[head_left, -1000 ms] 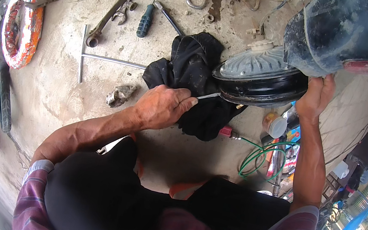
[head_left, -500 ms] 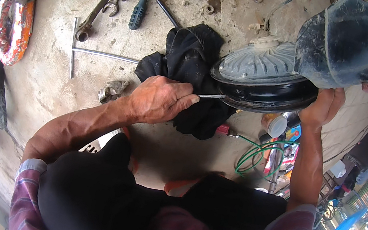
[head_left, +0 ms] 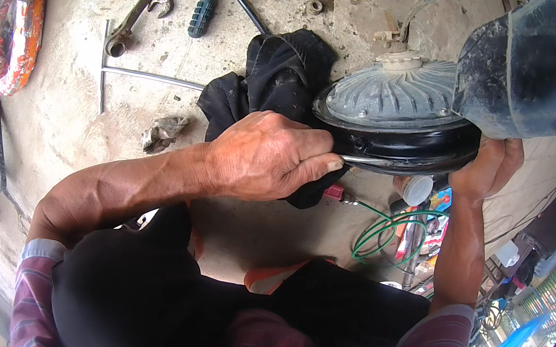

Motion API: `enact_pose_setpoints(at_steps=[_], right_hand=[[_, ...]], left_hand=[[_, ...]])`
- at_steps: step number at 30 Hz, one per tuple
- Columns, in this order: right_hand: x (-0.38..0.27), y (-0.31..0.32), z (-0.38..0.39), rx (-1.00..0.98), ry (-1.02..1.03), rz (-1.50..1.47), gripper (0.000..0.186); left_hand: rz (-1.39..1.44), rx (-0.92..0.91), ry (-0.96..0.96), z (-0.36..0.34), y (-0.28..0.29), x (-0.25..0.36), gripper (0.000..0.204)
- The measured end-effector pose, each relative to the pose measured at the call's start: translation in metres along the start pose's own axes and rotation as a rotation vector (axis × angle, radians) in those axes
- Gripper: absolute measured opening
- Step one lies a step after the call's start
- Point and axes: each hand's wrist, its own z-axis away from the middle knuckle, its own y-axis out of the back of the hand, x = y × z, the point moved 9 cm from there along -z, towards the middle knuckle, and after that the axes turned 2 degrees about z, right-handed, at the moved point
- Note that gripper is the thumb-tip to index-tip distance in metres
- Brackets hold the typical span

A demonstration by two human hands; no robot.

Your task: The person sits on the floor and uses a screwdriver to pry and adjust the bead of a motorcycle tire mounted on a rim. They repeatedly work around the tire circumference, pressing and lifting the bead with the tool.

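A black wheel rim (head_left: 408, 152) with a grey ribbed hub cover (head_left: 400, 95) is in front of me, partly hidden by a dusty dark fender (head_left: 538, 71). My left hand (head_left: 266, 156) is closed on a thin metal bar (head_left: 362, 161). Most of the bar is hidden in the fist, and its showing end lies along the rim's near lower edge. On the rim's right side, my right hand (head_left: 485, 169) is closed around the edge, its fingertips partly hidden beneath the fender. A crumpled black cloth (head_left: 285, 71) lies on the floor behind and left of the rim.
Across the floor lie a large wrench (head_left: 144, 5), a screwdriver (head_left: 203, 12), a T-handled wrench (head_left: 150, 77) and a dirty lump (head_left: 164, 133). An orange-and-white ring (head_left: 14, 30) is at far left. Green cord (head_left: 363, 239) and a lidded jar (head_left: 418, 190) sit below the rim.
My left hand has moved right, up against the rim, and less of the bar shows. The bar's end now lies along the rim edge. My right hand stays on the rim.
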Motion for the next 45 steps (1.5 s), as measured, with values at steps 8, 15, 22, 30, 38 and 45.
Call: enact_pose_setpoints(at_steps=[8, 15, 22, 30, 38, 45], right_hand=[[-0.006, 0.000, -0.006, -0.091, -0.135, 0.045, 0.045], [-0.016, -0.001, -0.011, -0.027, -0.037, 0.054, 0.040], [-0.008, 0.002, -0.004, -0.056, 0.043, 0.141, 0.028], [-0.023, 0.002, -0.001, -0.035, 0.352, 0.269, 0.032], [-0.021, -0.006, -0.008, -0.054, 0.062, 0.089, 0.034], [-0.028, -0.005, -0.010, -0.058, 0.114, 0.117, 0.033]], left_hand=[[0.079, -0.153, 0.123, 0.011, -0.007, -0.026, 0.040], [0.126, -0.182, 0.098, 0.002, -0.004, -0.024, 0.039], [0.117, -0.145, 0.062, -0.008, -0.007, -0.009, 0.039], [0.158, -0.187, 0.102, -0.005, -0.009, -0.017, 0.039], [0.089, -0.128, 0.206, 0.007, -0.005, -0.007, 0.038], [0.014, -0.088, 0.201, -0.034, -0.002, 0.035, 0.036]])
